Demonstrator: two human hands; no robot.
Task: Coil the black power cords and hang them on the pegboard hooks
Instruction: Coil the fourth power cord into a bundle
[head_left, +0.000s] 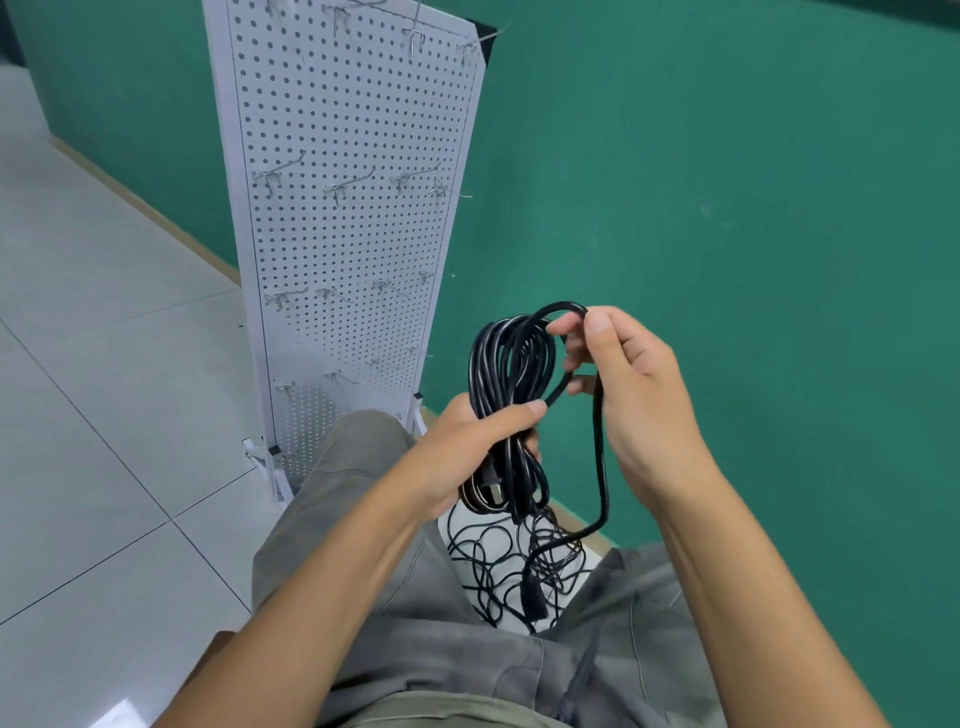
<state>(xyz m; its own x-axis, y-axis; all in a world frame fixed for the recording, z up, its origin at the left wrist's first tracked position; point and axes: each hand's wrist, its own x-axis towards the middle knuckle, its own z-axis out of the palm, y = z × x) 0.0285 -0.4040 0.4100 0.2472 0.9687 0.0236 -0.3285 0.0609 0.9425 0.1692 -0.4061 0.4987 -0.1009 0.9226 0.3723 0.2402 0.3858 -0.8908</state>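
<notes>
The person holds a black power cord (506, 374) in front of the body, over the knees. The left hand (480, 441) is closed around the middle of the coiled part, with the thumb lying across the strands, so the bundle stands nearly upright in the fist. The right hand (631, 384) pinches one loose loop of the same cord at its top, between thumb and fingers, just beside the upper end of the coil. From this loop a single strand runs down past the right wrist and bends toward the floor (104, 364).

Below the hands, between the legs in grey trousers (363, 519), a tangled pile of cords (519, 566) lies on the floor, with a plug (530, 603) visible in it.

The white pegboard (358, 208) stands upright on the tiled floor, against the green wall (727, 208). Several metal hooks (275, 174) stick out from it in rows, and they carry nothing.
</notes>
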